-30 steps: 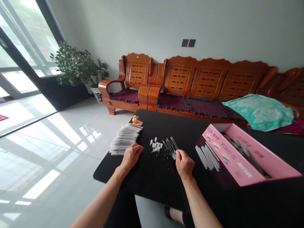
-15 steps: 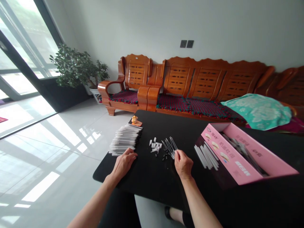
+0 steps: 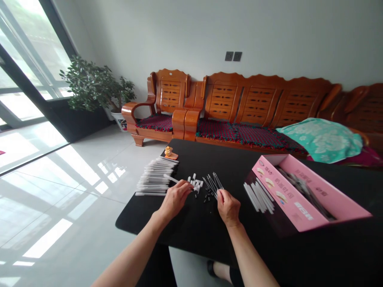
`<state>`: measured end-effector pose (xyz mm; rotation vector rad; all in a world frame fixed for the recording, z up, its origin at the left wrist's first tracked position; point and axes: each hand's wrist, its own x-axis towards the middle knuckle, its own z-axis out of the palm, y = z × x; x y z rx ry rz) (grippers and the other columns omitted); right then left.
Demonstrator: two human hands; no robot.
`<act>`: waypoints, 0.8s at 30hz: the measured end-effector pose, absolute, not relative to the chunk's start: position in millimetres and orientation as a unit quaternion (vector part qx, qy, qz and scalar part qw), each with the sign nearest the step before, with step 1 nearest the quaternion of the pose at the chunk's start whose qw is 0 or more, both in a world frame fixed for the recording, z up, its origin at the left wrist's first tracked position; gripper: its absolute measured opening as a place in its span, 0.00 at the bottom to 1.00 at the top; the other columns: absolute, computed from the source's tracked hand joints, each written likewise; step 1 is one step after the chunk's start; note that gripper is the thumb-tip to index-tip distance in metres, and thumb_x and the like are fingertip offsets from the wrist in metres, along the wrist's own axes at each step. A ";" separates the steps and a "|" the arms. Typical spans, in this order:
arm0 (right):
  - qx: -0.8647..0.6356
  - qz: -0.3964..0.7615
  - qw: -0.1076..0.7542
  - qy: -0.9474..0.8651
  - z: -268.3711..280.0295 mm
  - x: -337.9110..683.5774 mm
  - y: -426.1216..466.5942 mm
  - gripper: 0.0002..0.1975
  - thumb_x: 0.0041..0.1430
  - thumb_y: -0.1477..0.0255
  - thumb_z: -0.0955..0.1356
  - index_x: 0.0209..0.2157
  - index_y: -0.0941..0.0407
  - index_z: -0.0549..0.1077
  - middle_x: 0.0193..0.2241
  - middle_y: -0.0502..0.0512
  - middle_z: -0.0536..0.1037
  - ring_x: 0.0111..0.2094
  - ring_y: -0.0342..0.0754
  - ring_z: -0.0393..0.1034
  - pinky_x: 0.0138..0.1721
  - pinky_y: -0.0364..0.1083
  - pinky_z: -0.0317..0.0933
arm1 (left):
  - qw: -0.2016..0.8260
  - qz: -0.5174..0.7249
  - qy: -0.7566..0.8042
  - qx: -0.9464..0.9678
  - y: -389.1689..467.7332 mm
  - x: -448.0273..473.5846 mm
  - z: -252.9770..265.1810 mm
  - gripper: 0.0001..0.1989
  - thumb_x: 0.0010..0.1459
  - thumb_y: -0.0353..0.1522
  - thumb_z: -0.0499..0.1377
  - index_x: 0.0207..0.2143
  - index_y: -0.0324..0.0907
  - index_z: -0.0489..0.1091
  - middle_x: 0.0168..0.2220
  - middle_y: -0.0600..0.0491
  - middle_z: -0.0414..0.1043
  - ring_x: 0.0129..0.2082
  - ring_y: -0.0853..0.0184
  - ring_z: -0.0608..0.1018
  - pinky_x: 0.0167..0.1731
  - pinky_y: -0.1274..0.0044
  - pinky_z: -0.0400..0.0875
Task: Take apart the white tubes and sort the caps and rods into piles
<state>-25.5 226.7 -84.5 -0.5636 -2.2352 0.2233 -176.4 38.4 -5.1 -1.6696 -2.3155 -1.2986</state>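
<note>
I see the left hand [image 3: 176, 198] pinching a white tube [image 3: 170, 178] over the table [image 3: 194, 233], between the row of tubes [image 3: 152, 179] and the white caps [image 3: 195, 184]. The right hand [image 3: 229, 207] has its fingers closed on thin rods [image 3: 213, 184], fanned towards the far side, with black plugs [image 3: 207, 197] just left.

Black trousers [image 3: 158, 269] and a dark shoe [image 3: 211, 268] are worn — forearms [image 3: 136, 249] and fingers [image 3: 183, 186] are bare.

ahead of you, 2 dark square wall sockets [image 3: 229, 56] sit above a glossy orange-brown carved wooden sofa [image 3: 259, 103], where a turquoise floral cloth [image 3: 323, 139] lies; to your left, a bushy green-leaved plant [image 3: 92, 88] stands in a white pot [image 3: 119, 120].
</note>
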 end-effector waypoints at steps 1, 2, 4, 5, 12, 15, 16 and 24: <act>-0.210 0.093 0.392 -0.891 -83.5 -25.4 225.1 0.15 0.67 0.70 0.58 0.37 0.59 0.74 0.32 0.58 0.79 0.32 0.47 0.74 0.36 0.42 0.59 | -0.007 -0.426 -0.724 -0.542 50.3 -173.9 -8.6 0.12 0.65 0.31 0.49 0.43 0.46 0.73 0.41 0.49 0.73 0.38 0.65 0.77 0.41 0.77 0.68; -0.198 0.098 0.383 -0.897 -82.3 -25.5 223.4 0.15 0.68 0.71 0.58 0.37 0.59 0.74 0.32 0.59 0.79 0.32 0.47 0.74 0.36 0.42 0.59 | -0.020 -0.433 -0.712 -0.553 61.7 -171.4 -13.1 0.13 0.65 0.30 0.49 0.43 0.46 0.73 0.42 0.49 0.73 0.39 0.65 0.77 0.41 0.77 0.69; -0.181 0.105 0.369 -0.906 -79.9 -26.1 219.6 0.15 0.68 0.71 0.57 0.38 0.59 0.74 0.33 0.60 0.79 0.33 0.48 0.74 0.37 0.43 0.60 | -0.040 -0.446 -0.689 -0.569 81.4 -166.4 -23.6 0.14 0.65 0.29 0.49 0.45 0.46 0.72 0.43 0.48 0.73 0.40 0.64 0.77 0.42 0.76 0.69; -0.177 0.106 0.365 -0.908 -78.7 -26.8 217.7 0.15 0.68 0.71 0.57 0.38 0.59 0.74 0.33 0.60 0.79 0.33 0.48 0.74 0.37 0.43 0.60 | -0.048 -0.451 -0.681 -0.575 88.9 -164.1 -28.9 0.14 0.65 0.28 0.49 0.46 0.45 0.72 0.43 0.48 0.73 0.40 0.64 0.78 0.42 0.76 0.70; -0.130 0.080 0.370 -0.916 -76.0 -35.3 210.0 0.15 0.69 0.70 0.57 0.34 0.58 0.72 0.25 0.55 0.76 0.27 0.47 0.73 0.30 0.43 0.59 | -0.044 -0.452 -0.655 -0.603 103.7 -154.9 -48.4 0.16 0.64 0.25 0.48 0.49 0.45 0.70 0.45 0.48 0.72 0.42 0.66 0.77 0.43 0.75 0.72; -0.132 0.062 0.399 -0.905 -77.5 -36.6 210.2 0.14 0.69 0.71 0.58 0.35 0.58 0.72 0.24 0.54 0.77 0.25 0.46 0.73 0.29 0.43 0.60 | -0.020 -0.513 -0.649 -0.561 102.9 -155.6 -50.2 0.16 0.63 0.26 0.51 0.51 0.46 0.67 0.52 0.47 0.68 0.41 0.67 0.77 0.43 0.75 0.73; -0.135 0.056 0.412 -0.899 -77.9 -36.5 210.5 0.13 0.69 0.72 0.58 0.37 0.58 0.72 0.25 0.54 0.77 0.25 0.46 0.73 0.29 0.43 0.60 | -0.012 -0.549 -0.653 -0.521 102.6 -156.5 -50.9 0.15 0.63 0.28 0.52 0.51 0.45 0.67 0.52 0.47 0.68 0.38 0.68 0.77 0.40 0.76 0.74; -0.142 0.015 0.476 -0.867 -76.8 -36.0 209.1 0.09 0.67 0.74 0.61 0.41 0.61 0.71 0.29 0.57 0.79 0.28 0.46 0.74 0.33 0.43 0.63 | -0.138 -0.723 -0.616 -0.281 101.7 -168.2 -55.6 0.16 0.58 0.43 0.59 0.38 0.38 0.70 0.25 0.55 0.69 0.16 0.75 0.69 0.14 0.84 0.63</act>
